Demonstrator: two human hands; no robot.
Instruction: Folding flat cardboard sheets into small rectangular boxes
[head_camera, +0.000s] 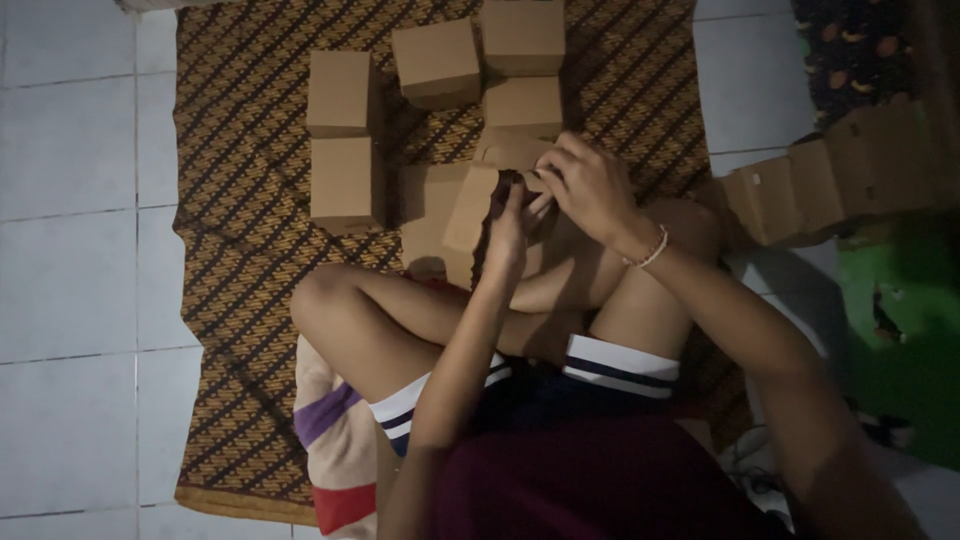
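Both my hands hold a partly folded brown cardboard box (470, 205) above my crossed legs. My left hand (508, 232) grips it from below, fingers pressed on a flap. My right hand (590, 185), with a pale bracelet at the wrist, closes over the box's top edge. The box's flaps stand open and its far side is hidden by my fingers. Several finished brown boxes sit beyond it on the patterned mat (230, 300): one (341, 92), another (343, 182) below it, and one (436, 62) tilted further back.
Two more folded boxes (523, 35) stand at the top centre. A stack of flat cardboard blanks (830, 175) leans at the right. White floor tiles (70, 250) lie left of the mat. A striped cloth (335, 440) lies under my left leg.
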